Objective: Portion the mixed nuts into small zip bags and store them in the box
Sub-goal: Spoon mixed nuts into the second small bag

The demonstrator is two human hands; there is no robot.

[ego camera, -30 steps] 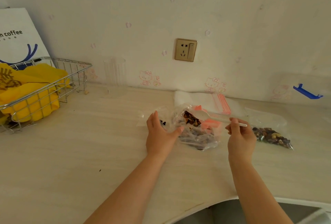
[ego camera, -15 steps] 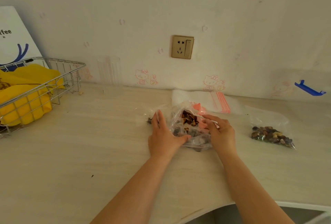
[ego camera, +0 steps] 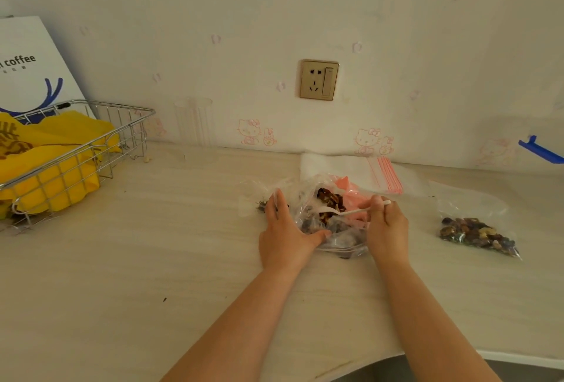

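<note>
A crumpled clear bag of mixed nuts [ego camera: 328,213] lies on the counter's middle. My left hand [ego camera: 285,233] holds its left side, thumb against the plastic. My right hand [ego camera: 386,226] grips a white plastic spoon [ego camera: 345,212], whose bowl is inside the bag among the nuts. To the right lies a small zip bag [ego camera: 476,230] with a portion of nuts in it. A stack of flat zip bags with red strips [ego camera: 351,171] lies behind the nut bag by the wall.
A wire basket [ego camera: 76,152] with yellow bags stands at the left, a white coffee paper bag [ego camera: 27,67] behind it. A clear plastic container [ego camera: 193,122] stands by the wall. A blue clip [ego camera: 540,151] is at the far right. The counter's edge curves at bottom right.
My right hand brought the spoon down from above the bag into the nuts. My left hand stayed on the bag's left side.
</note>
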